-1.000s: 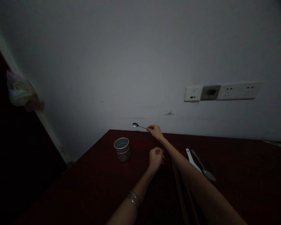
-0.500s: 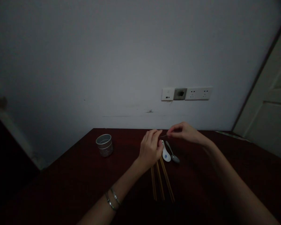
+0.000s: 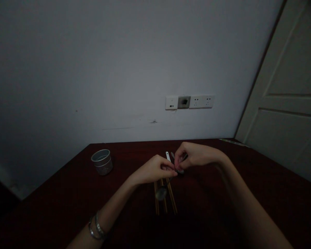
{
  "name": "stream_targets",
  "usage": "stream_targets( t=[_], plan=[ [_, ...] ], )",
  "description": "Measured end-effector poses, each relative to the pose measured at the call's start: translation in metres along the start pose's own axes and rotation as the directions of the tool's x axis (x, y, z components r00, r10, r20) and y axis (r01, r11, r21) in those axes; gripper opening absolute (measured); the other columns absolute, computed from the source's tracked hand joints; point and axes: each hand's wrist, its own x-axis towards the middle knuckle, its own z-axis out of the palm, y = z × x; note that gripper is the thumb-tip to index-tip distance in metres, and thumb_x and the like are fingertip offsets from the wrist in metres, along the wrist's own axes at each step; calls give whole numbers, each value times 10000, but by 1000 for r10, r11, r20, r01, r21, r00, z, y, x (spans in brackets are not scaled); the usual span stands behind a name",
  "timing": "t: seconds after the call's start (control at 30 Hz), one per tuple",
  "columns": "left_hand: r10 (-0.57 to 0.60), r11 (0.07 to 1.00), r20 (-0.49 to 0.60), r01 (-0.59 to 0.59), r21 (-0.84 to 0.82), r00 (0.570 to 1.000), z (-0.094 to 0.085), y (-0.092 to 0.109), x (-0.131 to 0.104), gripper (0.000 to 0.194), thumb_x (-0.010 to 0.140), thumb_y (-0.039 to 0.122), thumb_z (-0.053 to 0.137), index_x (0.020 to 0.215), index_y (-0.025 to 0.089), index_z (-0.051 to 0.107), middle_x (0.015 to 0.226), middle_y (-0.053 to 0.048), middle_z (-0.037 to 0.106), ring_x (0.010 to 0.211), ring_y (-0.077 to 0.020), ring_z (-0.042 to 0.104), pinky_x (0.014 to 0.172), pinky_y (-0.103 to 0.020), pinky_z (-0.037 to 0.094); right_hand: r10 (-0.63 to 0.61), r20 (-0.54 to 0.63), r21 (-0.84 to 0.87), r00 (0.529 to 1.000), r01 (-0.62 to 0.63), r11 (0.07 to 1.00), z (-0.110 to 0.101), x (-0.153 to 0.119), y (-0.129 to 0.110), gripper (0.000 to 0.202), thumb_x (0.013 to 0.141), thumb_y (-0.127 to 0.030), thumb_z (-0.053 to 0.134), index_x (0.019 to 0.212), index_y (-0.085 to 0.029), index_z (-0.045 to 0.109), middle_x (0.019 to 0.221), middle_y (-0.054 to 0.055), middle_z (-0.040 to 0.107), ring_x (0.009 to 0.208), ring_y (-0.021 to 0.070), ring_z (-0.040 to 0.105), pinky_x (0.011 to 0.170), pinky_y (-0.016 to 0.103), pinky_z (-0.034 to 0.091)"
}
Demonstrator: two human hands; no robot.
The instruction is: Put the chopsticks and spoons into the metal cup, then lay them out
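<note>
A metal spoon [image 3: 161, 193] hangs bowl-down over the chopsticks [image 3: 172, 199], its handle running up to my fingertips. My left hand [image 3: 155, 169] pinches that handle between thumb and fingers. My right hand [image 3: 190, 155] is closed at the same spot, fingertips meeting those of the left on the spoon's handle. Beneath and behind the hands lie a white spoon [image 3: 168, 156], mostly covered, and another metal spoon [image 3: 180, 171], partly hidden by my right hand. Several chopsticks lie fanned towards me on the dark red table [image 3: 134, 221].
A metal cup [image 3: 103, 162] stands upright at the left of the table. The wall behind carries sockets [image 3: 202, 101], and a pale door [image 3: 287, 103] is at the right.
Both hands have come together, and a spoon bowl now shows below them. My right hand has moved down and left. The view has shifted right.
</note>
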Motion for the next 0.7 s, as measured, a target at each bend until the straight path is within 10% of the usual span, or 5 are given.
stream_targets(
  t=[0.33, 0.5, 0.7],
  plan=[
    [-79, 977, -93, 58, -203, 993, 5, -4, 7, 197, 684, 311, 618, 729, 139, 703, 650, -53, 653, 579, -118, 551, 550, -218, 404, -22, -172, 120, 985, 43, 992, -4, -3, 5, 288, 644, -269, 649, 903, -146, 669, 708, 30, 675, 610, 111, 594, 550, 203, 449],
    [-72, 960, -273, -8, -280, 959, 2, -7, 11, 202, 688, 319, 623, 717, 132, 692, 676, -70, 659, 611, -132, 570, 577, -241, 426, -40, -518, 248, 854, 194, 949, -9, 5, 12, 375, 635, -286, 671, 982, -148, 634, 689, 21, 662, 607, 104, 597, 569, 214, 467],
    [-167, 931, -498, -30, -364, 851, 4, -9, 15, 263, 675, 343, 639, 776, 104, 684, 642, -63, 640, 480, -76, 476, 429, -176, 326, 53, -645, 358, 762, 240, 902, -5, 20, 15, 252, 635, -295, 665, 824, -129, 666, 682, 53, 672, 621, 129, 619, 598, 261, 504]
  ],
)
